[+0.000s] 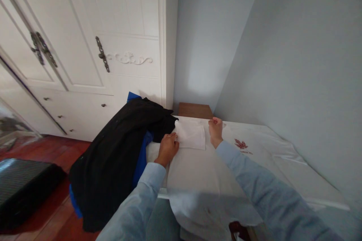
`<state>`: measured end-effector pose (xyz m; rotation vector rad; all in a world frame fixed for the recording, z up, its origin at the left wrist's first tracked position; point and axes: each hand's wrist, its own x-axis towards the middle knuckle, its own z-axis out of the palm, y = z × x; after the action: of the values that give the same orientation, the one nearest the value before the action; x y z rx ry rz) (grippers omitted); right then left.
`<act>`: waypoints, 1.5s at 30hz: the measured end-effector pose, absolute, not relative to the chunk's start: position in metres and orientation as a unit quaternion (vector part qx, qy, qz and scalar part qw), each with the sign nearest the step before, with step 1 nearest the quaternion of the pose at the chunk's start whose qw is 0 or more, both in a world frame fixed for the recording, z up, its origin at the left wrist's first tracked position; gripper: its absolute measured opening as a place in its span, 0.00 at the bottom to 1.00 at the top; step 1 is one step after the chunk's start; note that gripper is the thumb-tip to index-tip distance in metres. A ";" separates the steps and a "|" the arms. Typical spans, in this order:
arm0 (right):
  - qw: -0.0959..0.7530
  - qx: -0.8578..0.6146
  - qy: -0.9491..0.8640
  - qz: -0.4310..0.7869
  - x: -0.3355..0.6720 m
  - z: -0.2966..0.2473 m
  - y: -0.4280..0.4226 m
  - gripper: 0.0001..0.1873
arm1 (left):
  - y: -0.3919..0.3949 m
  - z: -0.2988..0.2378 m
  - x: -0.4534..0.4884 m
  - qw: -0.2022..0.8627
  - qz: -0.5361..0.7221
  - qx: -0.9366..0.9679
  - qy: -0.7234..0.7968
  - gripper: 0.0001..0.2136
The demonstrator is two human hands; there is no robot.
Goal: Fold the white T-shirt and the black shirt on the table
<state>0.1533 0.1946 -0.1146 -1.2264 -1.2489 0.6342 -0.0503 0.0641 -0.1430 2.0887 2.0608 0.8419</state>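
White cloth is being worked flat: a small folded piece [191, 135] is held at both ends on a larger white garment [215, 173] spread over the surface. The left hand [167, 148] is curled shut, knuckles up, and is pressed on the piece's near left corner; a ring is seen on one finger. The right hand [215, 131] is closed in a loose pinch at the piece's far right edge, though what is gripped cannot quite be made out. A fold appears to be in hand; next, the pinched edge would need to be drawn across squarely. Left of the piece, black clothing [113, 162] is heaped over blue fabric [141, 158]. Beyond the piece, a brown ledge [195, 110] is seen.
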 end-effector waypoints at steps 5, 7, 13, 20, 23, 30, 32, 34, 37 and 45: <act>0.529 -0.411 -0.717 0.194 0.121 -0.098 0.168 0.16 | 0.061 -0.139 -0.047 0.037 0.248 0.688 0.680 0.20; 0.405 -0.288 -0.862 0.101 0.101 -0.095 0.159 0.18 | 0.059 -0.136 -0.046 0.025 0.219 0.699 0.680 0.21; 0.087 -0.263 -0.961 0.007 0.076 -0.113 0.172 0.15 | 0.055 -0.130 -0.045 0.021 0.189 0.700 0.688 0.19; 0.082 -0.394 -0.915 0.020 0.133 -0.113 0.202 0.22 | 0.064 -0.136 -0.050 0.017 0.184 0.700 0.689 0.20; 0.096 -0.428 -0.898 0.030 0.184 -0.106 0.201 0.23 | 0.067 -0.138 -0.051 0.012 0.188 0.696 0.693 0.20; 0.115 -0.654 -0.748 0.028 0.372 -0.090 0.194 0.23 | 0.067 -0.136 -0.051 -0.001 0.175 0.699 0.693 0.20; 0.106 -0.717 -0.688 0.032 0.428 -0.083 0.189 0.24 | 0.068 -0.133 -0.053 -0.001 0.172 0.702 0.691 0.20; 0.097 -0.766 -0.634 0.040 0.477 -0.078 0.182 0.22 | 0.071 -0.128 -0.055 0.014 0.172 0.702 0.690 0.20; 0.092 -0.802 -0.587 0.056 0.526 -0.077 0.175 0.17 | 0.081 -0.115 -0.053 0.059 0.147 0.674 0.722 0.19; 0.124 -0.802 -0.579 0.075 0.541 -0.112 0.186 0.19 | 0.115 -0.079 0.073 0.013 0.147 0.740 0.656 0.19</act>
<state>0.5411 0.1857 -0.1124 -2.3392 -1.6873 0.2193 0.0725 0.1146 -0.0786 2.3056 2.0442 0.4576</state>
